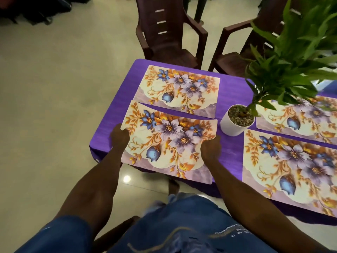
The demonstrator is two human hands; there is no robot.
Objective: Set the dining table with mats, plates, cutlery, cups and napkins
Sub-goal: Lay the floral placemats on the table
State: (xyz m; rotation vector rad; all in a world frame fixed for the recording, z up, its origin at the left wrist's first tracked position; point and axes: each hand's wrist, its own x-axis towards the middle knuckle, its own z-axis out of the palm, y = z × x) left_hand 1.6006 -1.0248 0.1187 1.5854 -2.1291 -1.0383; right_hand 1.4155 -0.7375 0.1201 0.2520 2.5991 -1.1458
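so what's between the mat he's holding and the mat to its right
Only bare purple tablecloth separates the held mat from the right mat, seen in the head view.

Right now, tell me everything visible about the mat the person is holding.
The held mat is a thin, flexible-looking rectangular placemat with rounded corners, printed with purple and blue flowers, orange-gold leaves and a lilac marbled border on cream. The left hand grips its left edge and the right hand its right edge. It lies nearly flat over the near left corner of the purple tablecloth, its near edge overhanging the table, just in front of an identical mat. Whether it fully rests on the cloth cannot be told.
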